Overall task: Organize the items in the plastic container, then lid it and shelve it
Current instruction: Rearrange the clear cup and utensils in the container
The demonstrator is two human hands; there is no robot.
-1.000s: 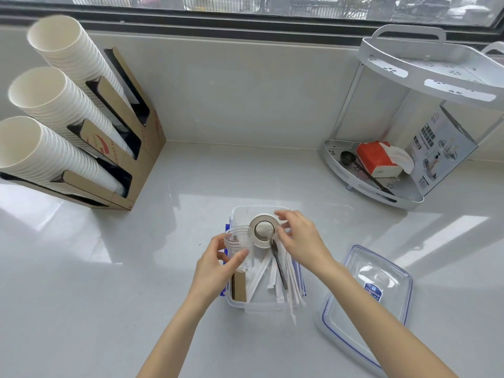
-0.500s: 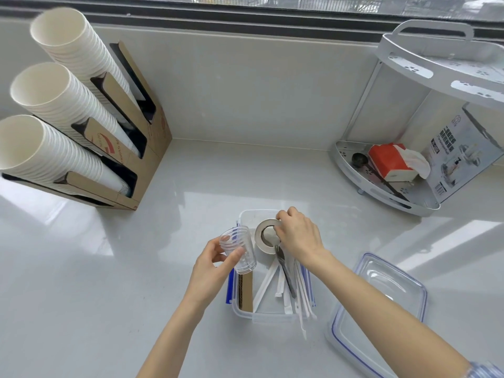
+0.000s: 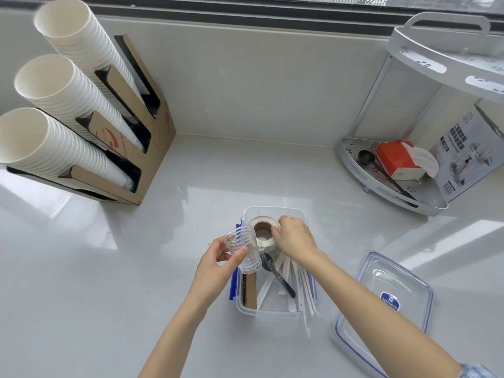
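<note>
The clear plastic container [image 3: 272, 309] sits low on the pale tabletop [image 3: 136, 268], just below the picture's middle, lid off. Inside it, at its 12 o'clock end, a roll of tape [image 3: 263, 230] stands tilted on edge; the right hand [image 3: 296, 237] is closed on the roll's right rim, fingers curled over it. Toward the 6 o'clock end lie white wrapped sticks [image 3: 298, 285], some poking out over the near rim, a dark spoon [image 3: 278, 274] lying diagonally, and a strip of brown corrugated cardboard [image 3: 249, 291] along the left wall. The left hand [image 3: 215, 268] grips a stack of clear plastic cups [image 3: 244, 248], tipped with the mouth toward 10 o'clock, above the container's left edge. The blue-trimmed lid [image 3: 381, 301] lies flat on the tabletop at 3 o'clock, just beside the container, partly under the right forearm. Farther out, at 10 o'clock, a cardboard dispenser [image 3: 141, 148] holds three slanted stacks of white paper cups [image 3: 54, 85]. At 2 o'clock a white corner rack [image 3: 387, 186] carries a red tissue pack [image 3: 398, 159] and a printed box [image 3: 469, 159].
</note>
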